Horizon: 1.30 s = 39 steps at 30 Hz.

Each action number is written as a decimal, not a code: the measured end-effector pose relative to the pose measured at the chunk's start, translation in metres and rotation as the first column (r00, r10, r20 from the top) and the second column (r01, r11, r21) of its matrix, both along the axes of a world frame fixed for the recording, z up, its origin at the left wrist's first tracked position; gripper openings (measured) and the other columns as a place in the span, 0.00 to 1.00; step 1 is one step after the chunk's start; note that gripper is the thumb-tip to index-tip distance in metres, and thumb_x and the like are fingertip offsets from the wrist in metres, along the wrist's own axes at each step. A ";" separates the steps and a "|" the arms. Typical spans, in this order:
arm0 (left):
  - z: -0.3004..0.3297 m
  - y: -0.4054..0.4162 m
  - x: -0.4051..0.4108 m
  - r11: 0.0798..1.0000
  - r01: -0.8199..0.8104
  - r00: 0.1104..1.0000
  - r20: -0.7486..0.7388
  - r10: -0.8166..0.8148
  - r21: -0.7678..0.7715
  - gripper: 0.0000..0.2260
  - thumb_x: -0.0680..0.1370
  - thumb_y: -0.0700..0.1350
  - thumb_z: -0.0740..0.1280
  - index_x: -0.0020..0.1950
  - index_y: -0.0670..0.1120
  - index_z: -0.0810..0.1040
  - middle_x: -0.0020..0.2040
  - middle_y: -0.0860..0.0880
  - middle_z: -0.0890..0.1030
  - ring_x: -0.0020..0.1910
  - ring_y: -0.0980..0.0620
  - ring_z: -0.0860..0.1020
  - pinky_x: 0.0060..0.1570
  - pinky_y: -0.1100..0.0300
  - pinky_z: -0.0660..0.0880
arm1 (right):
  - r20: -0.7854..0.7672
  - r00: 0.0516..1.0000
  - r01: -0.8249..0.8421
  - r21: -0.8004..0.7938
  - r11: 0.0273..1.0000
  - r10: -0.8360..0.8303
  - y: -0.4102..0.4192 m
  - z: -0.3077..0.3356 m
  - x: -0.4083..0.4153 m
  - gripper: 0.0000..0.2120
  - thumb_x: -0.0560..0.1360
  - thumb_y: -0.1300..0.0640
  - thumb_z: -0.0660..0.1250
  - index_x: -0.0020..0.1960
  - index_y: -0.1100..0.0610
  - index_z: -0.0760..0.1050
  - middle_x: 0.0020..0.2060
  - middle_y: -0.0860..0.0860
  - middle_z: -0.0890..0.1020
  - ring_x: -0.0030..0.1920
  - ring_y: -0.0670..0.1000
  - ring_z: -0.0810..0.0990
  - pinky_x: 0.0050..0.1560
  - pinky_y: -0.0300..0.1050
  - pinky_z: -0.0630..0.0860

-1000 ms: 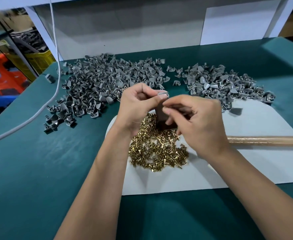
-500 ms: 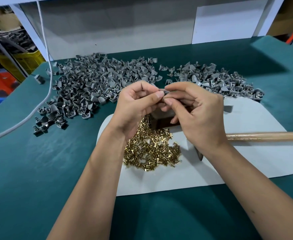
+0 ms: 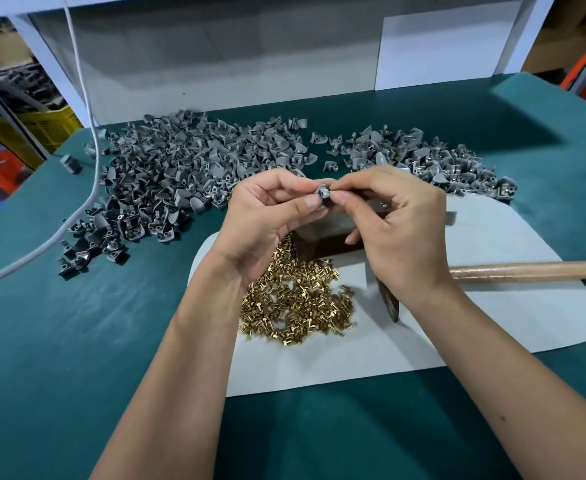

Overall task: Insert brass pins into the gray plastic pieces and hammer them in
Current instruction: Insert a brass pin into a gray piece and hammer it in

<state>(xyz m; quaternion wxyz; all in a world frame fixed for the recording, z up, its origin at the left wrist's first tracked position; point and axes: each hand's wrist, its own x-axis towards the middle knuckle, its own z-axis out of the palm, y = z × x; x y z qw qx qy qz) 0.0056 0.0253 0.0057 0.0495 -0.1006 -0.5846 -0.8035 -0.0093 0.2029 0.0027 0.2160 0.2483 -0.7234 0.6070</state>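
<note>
My left hand pinches a small gray plastic piece between thumb and fingers, above the middle of the table. My right hand meets it from the right, its thumb and forefinger pinching a brass pin at the piece's side. Below the hands lies a heap of loose brass pins on a white mat. A dark block stands on the mat under the hands. A hammer with a wooden handle lies on the mat to the right, its dark head partly hidden by my right wrist.
A large pile of gray pieces covers the green table at the back left; a smaller pile lies at the back right. A white cable hangs down across the left. A white wall panel stands behind.
Both hands have risen a little above the block and stayed together; the gray piece now shows between the fingertips with the pin at its side. The view shifted slightly.
</note>
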 end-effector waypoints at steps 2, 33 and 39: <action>0.000 0.000 0.000 1.000 -0.012 1.000 0.008 0.012 -0.010 0.08 0.70 0.31 0.73 0.48 0.37 0.82 0.47 0.39 0.86 0.48 0.44 0.86 0.52 0.53 0.83 | -0.014 1.000 0.021 0.044 0.999 -0.020 0.001 0.001 -0.001 0.03 0.77 0.61 0.74 0.51 0.58 0.86 0.46 0.48 0.83 0.39 0.49 0.84 0.28 0.38 0.79; -0.004 0.007 -0.005 0.981 -0.124 0.992 -0.031 0.121 -0.147 0.18 0.63 0.34 0.79 0.50 0.41 0.80 0.45 0.42 0.87 0.45 0.46 0.85 0.49 0.55 0.83 | 0.022 0.991 0.126 0.170 0.977 -0.132 -0.001 0.004 0.000 0.04 0.77 0.62 0.72 0.49 0.56 0.84 0.44 0.49 0.83 0.47 0.45 0.81 0.49 0.36 0.76; -0.005 0.009 -0.005 0.975 -0.137 0.990 -0.055 0.129 -0.174 0.17 0.63 0.34 0.79 0.49 0.40 0.80 0.44 0.44 0.87 0.43 0.48 0.85 0.45 0.57 0.82 | 0.050 0.991 0.111 0.184 0.977 -0.122 -0.002 0.001 -0.001 0.03 0.78 0.61 0.72 0.49 0.57 0.84 0.44 0.48 0.84 0.47 0.47 0.81 0.49 0.44 0.78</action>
